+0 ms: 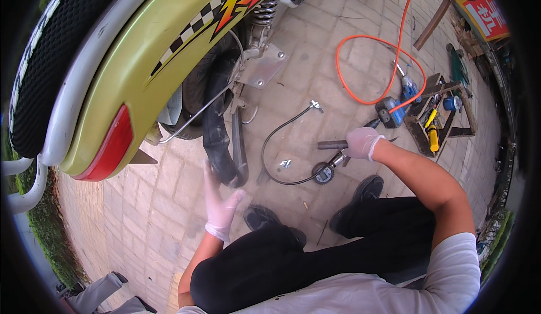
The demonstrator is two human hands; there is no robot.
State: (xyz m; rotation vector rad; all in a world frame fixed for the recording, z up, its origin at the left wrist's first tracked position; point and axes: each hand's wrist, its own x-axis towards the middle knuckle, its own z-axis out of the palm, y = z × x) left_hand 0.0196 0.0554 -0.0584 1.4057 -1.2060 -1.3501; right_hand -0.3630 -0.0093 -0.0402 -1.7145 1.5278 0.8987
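Note:
My left hand (221,206), in a thin translucent glove, is beside the lower end of a black inner tube (217,136) that hangs out from the rear wheel of a yellow-green scooter (118,88). Its fingers are stretched up along the rubber and the thumb stands apart; I cannot tell how firmly they touch. My right hand (361,143), gloved too, is closed around a dark bar-shaped tool (332,144), whose flat end sticks out leftward. Just below it lies a tyre inflator with a round gauge (323,173); its black hose (265,152) curves to a metal chuck (315,105).
An orange air hose (338,60) loops over the paving near a blue cordless power tool (390,113). An open tool tray (418,128) holds a yellow-handled tool (433,136) and a blue roll (452,103). A small metal piece (285,163) lies ahead of my shoes (265,218).

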